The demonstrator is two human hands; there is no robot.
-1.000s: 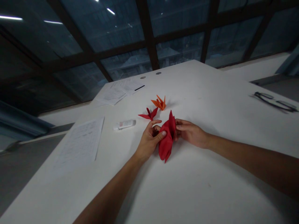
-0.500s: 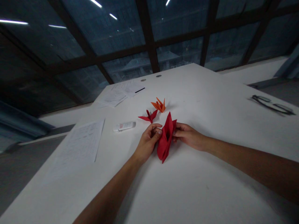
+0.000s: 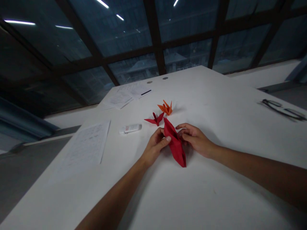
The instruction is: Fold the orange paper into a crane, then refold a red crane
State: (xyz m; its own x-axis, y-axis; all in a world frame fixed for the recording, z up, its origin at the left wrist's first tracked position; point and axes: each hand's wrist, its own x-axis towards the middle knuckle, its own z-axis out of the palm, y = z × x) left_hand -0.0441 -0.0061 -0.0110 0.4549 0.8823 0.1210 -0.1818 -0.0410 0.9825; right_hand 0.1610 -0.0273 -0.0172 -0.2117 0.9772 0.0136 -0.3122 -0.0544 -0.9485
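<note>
A large folded red paper piece (image 3: pixel 176 147) is between my hands, its top tip pointing up and left. My left hand (image 3: pixel 157 143) pinches its left side, with the thumb on the front face. On the other side, my right hand (image 3: pixel 193 139) has curled fingers at the paper's right edge; fingertips partly behind it are hard to make out. Beyond the hands stand a small red paper crane (image 3: pixel 156 119) and an orange paper crane (image 3: pixel 167 108).
A white tube (image 3: pixel 130 128) lies left of the cranes on the white table (image 3: pixel 216 198). A written sheet (image 3: pixel 83 143) is at the left, more papers (image 3: pixel 120 97) with a black strip at the back left. Black glasses (image 3: pixel 283 109) rest at the right.
The large red paper has turned so its lower end points down and right instead of down and left. My left thumb now lies over its front, and my right fingers have shifted. The view has moved slightly.
</note>
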